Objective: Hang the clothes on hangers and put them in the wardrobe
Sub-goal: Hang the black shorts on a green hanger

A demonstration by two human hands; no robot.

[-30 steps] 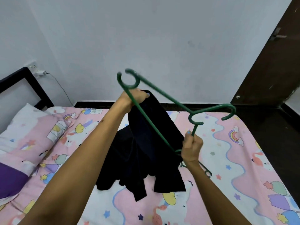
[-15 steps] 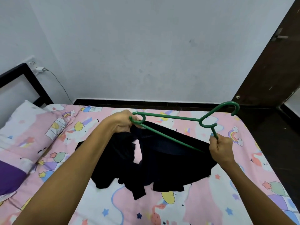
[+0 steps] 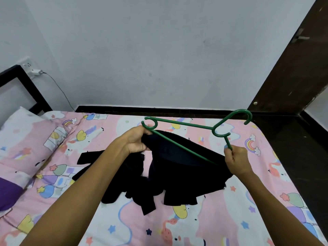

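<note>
In the head view, a thin green plastic hanger (image 3: 184,124) sits just above the middle of the frame, stretched between the two hands. Its hook curls toward the upper right, and one shoulder loop ends at the left hand (image 3: 136,141). A crumpled black fabric garment (image 3: 177,167) lies below and partly behind the hanger, its upper edge lifted to the hanger's lower bar, the rest spread on the bed (image 3: 230,219) in the centre of the frame.

The left hand, just left of centre, has its fingers curled round the garment's edge together with the hanger's left end. The right hand (image 3: 237,159), right of centre, pinches the hanger's right end in curled fingers, thumb tip up against the green bar. Both forearms reach up from the lower corners of the frame, bare.

Counted: one hanger, one black garment with several loose strips trailing toward the lower left, two hands. A patterned pink pillow (image 3: 23,139) lies at the left edge, and a dark brown door (image 3: 292,68) stands at the upper right.
</note>
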